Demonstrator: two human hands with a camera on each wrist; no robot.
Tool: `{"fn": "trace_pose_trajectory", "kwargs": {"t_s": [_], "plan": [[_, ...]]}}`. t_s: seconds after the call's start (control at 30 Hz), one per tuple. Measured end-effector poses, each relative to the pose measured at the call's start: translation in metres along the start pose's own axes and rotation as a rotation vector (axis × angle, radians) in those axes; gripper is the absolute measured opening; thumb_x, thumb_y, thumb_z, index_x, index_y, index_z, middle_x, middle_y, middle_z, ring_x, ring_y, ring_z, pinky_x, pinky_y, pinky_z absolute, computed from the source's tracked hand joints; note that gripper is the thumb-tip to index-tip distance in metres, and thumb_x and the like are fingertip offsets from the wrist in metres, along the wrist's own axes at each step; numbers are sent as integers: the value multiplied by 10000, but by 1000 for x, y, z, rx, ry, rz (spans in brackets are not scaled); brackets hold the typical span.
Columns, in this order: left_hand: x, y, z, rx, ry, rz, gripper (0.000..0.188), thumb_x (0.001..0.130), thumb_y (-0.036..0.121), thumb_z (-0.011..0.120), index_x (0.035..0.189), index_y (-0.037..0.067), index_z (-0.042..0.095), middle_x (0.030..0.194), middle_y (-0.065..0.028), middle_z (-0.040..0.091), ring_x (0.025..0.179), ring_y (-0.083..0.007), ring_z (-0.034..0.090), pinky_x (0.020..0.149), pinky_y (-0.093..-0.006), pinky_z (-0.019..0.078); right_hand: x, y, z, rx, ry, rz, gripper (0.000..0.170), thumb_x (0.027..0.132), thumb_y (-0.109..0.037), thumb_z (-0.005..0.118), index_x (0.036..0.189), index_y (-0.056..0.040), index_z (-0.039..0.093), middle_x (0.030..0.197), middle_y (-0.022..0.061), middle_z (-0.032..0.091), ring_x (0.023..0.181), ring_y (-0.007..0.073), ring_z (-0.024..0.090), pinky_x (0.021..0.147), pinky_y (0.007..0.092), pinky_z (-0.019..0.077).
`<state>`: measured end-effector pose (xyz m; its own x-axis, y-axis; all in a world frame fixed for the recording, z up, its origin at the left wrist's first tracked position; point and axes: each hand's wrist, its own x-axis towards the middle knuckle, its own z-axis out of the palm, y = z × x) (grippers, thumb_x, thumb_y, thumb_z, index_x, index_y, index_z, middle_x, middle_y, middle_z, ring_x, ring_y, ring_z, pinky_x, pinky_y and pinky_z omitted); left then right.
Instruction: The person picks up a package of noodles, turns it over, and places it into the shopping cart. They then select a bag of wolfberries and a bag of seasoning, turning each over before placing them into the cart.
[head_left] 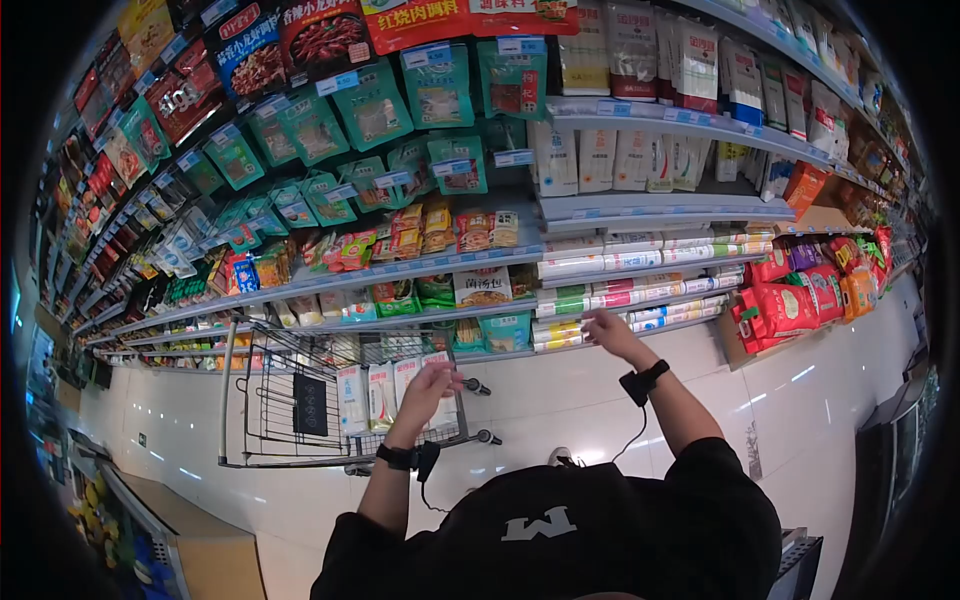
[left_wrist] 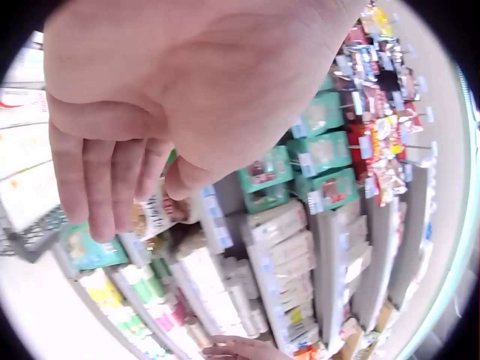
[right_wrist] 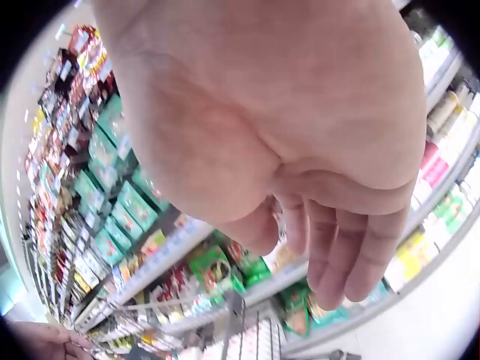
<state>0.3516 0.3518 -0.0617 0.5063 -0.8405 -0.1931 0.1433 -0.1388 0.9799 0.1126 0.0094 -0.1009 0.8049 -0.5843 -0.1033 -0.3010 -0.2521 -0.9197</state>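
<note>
My left hand (head_left: 428,393) is over the near right end of a wire shopping cart (head_left: 270,455), holding nothing. In the left wrist view its fingers (left_wrist: 105,184) hang loosely extended. Several white packs (head_left: 381,392) with red print stand side by side in the cart, partly behind that hand. My right hand (head_left: 612,334) is in front of the low shelves of white wrapped packs (head_left: 640,293) and also holds nothing. Its fingers (right_wrist: 360,255) droop, relaxed, in the right wrist view.
Shelves of green pouches (head_left: 365,103) and upright white packs (head_left: 632,160) rise in front. Red bags (head_left: 795,310) are piled in a low bin at the right. Pale tiled floor (head_left: 640,465) lies around the cart, and a display case (head_left: 130,520) stands at the lower left.
</note>
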Motion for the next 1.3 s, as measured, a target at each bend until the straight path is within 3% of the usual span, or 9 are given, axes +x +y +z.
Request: {"fn": "trace_pose_trajectory", "kwargs": {"t_s": [0.17, 0.37, 0.6, 0.73, 0.8, 0.97, 1.07, 1.13, 1.3], "plan": [[51, 133, 84, 4, -121, 272, 311, 980, 167, 489, 1245, 6, 468, 1143, -121, 607, 1023, -179, 603, 861, -296, 489, 22, -133, -80, 349, 134, -170, 314, 936, -124, 538, 1210, 25, 510, 1035, 118, 643, 921, 179, 633, 790, 297, 522], [134, 226, 117, -38, -60, 543, 290, 958, 118, 492, 1222, -3, 491, 1188, -119, 577, 1096, -199, 575, 907, -299, 473, 87, -218, -110, 503, 169, -358, 408, 932, -134, 559, 1280, 45, 443, 1174, 134, 577, 1050, 182, 585, 901, 285, 481], [306, 294, 94, -135, 160, 482, 415, 942, 270, 512, 1237, -20, 483, 1237, -118, 526, 1183, -216, 485, 985, -351, 388, 214, -285, -114, 781, 186, -377, 480, 903, -91, 550, 1321, 77, 385, 1267, 163, 507, 1143, 206, 522, 920, 273, 439], [388, 328, 74, 111, 207, 448, 480, 938, 282, 489, 1294, -37, 446, 1318, -157, 475, 1254, -250, 420, 1012, -385, 350, 287, -326, -111, 574, 377, -451, 532, 862, -66, 547, 1337, 84, 361, 1291, 182, 489, 1162, 244, 506, 930, 307, 421], [383, 338, 84, 159, 254, 436, 507, 936, 282, 486, 1320, -43, 420, 1340, -172, 463, 1260, -272, 417, 1015, -391, 343, 319, -323, -110, 325, 658, -492, 658, 787, -55, 558, 1361, 120, 288, 1256, 246, 518, 1150, 323, 532, 947, 356, 430], [424, 331, 80, 214, 332, 538, 577, 935, 306, 501, 1361, -62, 375, 1355, -205, 469, 1245, -332, 445, 1011, -360, 346, 341, -313, -124, 38, 636, -424, 637, 771, -76, 588, 1322, 112, 330, 1242, 323, 506, 1161, 402, 521, 931, 395, 448], [430, 329, 73, 226, 280, 579, 484, 939, 339, 524, 1236, -43, 512, 1198, -156, 579, 1096, -256, 536, 934, -335, 391, 334, -313, -127, -141, 506, -413, 555, 785, -121, 619, 1257, 83, 411, 1167, 317, 557, 1098, 435, 549, 902, 410, 463], [408, 332, 78, 216, 216, 541, 425, 946, 370, 529, 1097, -23, 591, 1003, -93, 647, 919, -172, 576, 836, -303, 424, 337, -307, -123, -314, 696, -525, 416, 803, -163, 679, 1107, 86, 540, 1011, 262, 638, 974, 370, 621, 835, 385, 480], [417, 317, 81, 212, 310, 722, 414, 963, 348, 494, 1049, -47, 581, 953, -165, 650, 869, -264, 605, 784, -371, 447, 305, -310, -111, -159, 675, -582, 470, 813, -163, 654, 1178, 77, 480, 1020, 268, 631, 957, 402, 620, 837, 407, 481]]}}
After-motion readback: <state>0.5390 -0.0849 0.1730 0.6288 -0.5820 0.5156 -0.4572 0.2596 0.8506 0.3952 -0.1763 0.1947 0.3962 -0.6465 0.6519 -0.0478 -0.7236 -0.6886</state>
